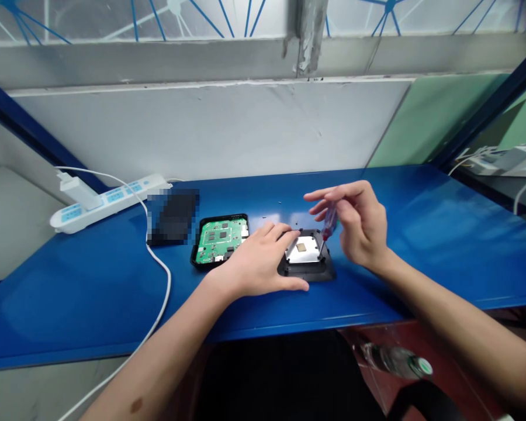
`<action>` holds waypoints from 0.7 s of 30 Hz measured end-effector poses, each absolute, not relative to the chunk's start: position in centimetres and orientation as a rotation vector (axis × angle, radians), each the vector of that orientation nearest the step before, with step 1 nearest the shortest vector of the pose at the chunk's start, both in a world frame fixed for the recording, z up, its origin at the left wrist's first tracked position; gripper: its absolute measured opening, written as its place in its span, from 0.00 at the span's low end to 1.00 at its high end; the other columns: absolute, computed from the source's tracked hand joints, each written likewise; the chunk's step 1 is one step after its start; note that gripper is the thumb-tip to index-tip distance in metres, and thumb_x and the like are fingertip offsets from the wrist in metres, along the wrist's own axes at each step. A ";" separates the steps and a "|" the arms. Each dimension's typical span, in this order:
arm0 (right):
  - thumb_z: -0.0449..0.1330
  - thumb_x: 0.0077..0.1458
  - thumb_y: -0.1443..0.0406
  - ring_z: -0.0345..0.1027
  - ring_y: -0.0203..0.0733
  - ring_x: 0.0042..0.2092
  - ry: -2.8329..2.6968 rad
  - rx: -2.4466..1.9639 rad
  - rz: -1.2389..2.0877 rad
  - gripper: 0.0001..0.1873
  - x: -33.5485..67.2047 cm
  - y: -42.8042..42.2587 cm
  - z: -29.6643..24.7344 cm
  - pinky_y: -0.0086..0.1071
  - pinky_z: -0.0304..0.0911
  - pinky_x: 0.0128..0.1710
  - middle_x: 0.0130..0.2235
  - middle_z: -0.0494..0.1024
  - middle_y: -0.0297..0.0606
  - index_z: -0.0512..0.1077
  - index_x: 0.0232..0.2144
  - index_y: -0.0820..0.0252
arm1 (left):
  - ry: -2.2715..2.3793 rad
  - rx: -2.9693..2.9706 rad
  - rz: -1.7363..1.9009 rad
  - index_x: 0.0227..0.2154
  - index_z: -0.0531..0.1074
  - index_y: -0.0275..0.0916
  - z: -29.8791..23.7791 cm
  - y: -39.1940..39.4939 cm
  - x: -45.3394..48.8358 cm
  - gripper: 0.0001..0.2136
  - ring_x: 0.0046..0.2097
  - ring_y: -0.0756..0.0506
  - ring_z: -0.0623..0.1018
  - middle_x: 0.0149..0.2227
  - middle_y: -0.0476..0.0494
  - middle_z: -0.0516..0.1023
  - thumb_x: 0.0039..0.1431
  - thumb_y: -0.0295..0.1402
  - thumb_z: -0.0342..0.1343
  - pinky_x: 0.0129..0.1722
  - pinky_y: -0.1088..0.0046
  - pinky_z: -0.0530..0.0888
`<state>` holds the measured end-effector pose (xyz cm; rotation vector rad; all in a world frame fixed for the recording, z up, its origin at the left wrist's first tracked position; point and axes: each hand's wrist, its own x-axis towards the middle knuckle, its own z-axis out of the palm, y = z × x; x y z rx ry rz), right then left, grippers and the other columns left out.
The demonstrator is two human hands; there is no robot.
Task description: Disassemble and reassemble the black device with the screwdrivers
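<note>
My right hand (363, 225) is closed round a small screwdriver (329, 221) with a clear, reddish handle. The screwdriver points down, its tip at the right edge of a silver metal plate (305, 250). That plate lies inside a black plastic cover (311, 272) and has a small tan square pad (301, 248) on it. My left hand (263, 257) rests over the cover's left side, fingers and thumb stretched apart. Just left of it, partly hidden by the hand, is a black casing (194, 261) with a green circuit board (218, 238) inside.
A dark, blurred-out flat object (174, 217) lies left of the casing. Behind it stands a white power strip (114, 202) with a plug, and a white cable (168, 280) runs over the blue table (442, 234). Tiny dark bits lie beyond the cover. A plastic bottle (394, 358) is on the floor.
</note>
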<state>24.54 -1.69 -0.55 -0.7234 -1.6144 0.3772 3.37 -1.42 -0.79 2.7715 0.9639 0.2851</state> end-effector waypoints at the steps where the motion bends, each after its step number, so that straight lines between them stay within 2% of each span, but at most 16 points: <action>1: 0.49 0.70 0.65 0.78 0.36 0.35 -1.610 -0.701 0.391 0.08 24.6 -1.6 -0.5 0.32 0.74 0.30 0.44 0.82 0.37 0.69 0.43 0.55 | 0.964 2.774 0.285 0.63 0.64 0.35 -0.7 -1.4 3.4 0.42 0.61 0.34 0.67 0.61 0.36 0.69 0.54 0.62 0.60 0.63 0.54 0.66; 3: 0.51 0.69 0.63 0.77 0.36 0.35 -1.615 -0.679 0.378 0.07 24.8 -1.4 -0.4 0.34 0.74 0.31 0.44 0.81 0.38 0.69 0.41 0.55 | 0.964 2.774 0.288 0.63 0.64 0.35 -0.7 -1.4 3.4 0.43 0.61 0.34 0.67 0.61 0.36 0.68 0.54 0.62 0.60 0.63 0.55 0.66; 6: 0.61 0.63 0.63 0.74 0.37 0.36 -1.661 -0.694 0.252 0.03 25.0 -1.2 -0.2 0.32 0.71 0.29 0.41 0.76 0.36 0.70 0.39 0.55 | 0.973 2.765 0.285 0.63 0.64 0.35 -0.7 -1.5 3.4 0.43 0.60 0.33 0.67 0.62 0.36 0.68 0.54 0.62 0.60 0.63 0.54 0.66; 9: 0.67 0.57 0.67 0.70 0.36 0.36 -1.702 -0.704 0.086 0.08 24.9 -1.4 -0.1 0.30 0.69 0.28 0.37 0.73 0.34 0.73 0.38 0.54 | 0.983 2.764 0.280 0.63 0.63 0.35 -0.7 -1.5 3.4 0.43 0.61 0.33 0.67 0.62 0.35 0.68 0.54 0.62 0.60 0.63 0.54 0.66; 11: 0.64 0.59 0.69 0.72 0.36 0.36 -1.704 -0.720 0.101 0.08 24.7 -1.7 0.0 0.31 0.70 0.29 0.38 0.76 0.35 0.74 0.41 0.54 | 0.984 2.766 0.280 0.63 0.63 0.36 -0.8 -1.5 3.4 0.43 0.61 0.33 0.67 0.62 0.35 0.68 0.54 0.63 0.60 0.62 0.53 0.66; 14: 0.54 0.67 0.69 0.78 0.35 0.36 -1.685 -0.751 0.237 0.12 24.4 -2.2 -0.1 0.33 0.74 0.32 0.44 0.80 0.37 0.72 0.49 0.54 | 0.975 2.765 0.288 0.63 0.63 0.36 -0.9 -1.4 3.4 0.43 0.60 0.33 0.67 0.62 0.36 0.68 0.54 0.63 0.59 0.62 0.53 0.67; 17: 0.48 0.70 0.68 0.79 0.37 0.38 -1.676 -0.709 0.290 0.15 24.4 -2.4 -0.1 0.36 0.75 0.34 0.45 0.82 0.38 0.73 0.47 0.56 | 0.972 2.762 0.293 0.64 0.63 0.36 -0.9 -1.4 3.3 0.44 0.60 0.33 0.67 0.62 0.37 0.68 0.54 0.63 0.59 0.61 0.54 0.67; 21: 0.51 0.69 0.65 0.77 0.39 0.37 -1.689 -0.643 0.280 0.11 24.8 -2.0 -0.3 0.37 0.74 0.33 0.45 0.79 0.41 0.74 0.44 0.57 | 0.982 2.759 0.283 0.63 0.63 0.36 -0.8 -1.4 3.4 0.43 0.60 0.33 0.67 0.62 0.37 0.68 0.54 0.63 0.59 0.62 0.54 0.67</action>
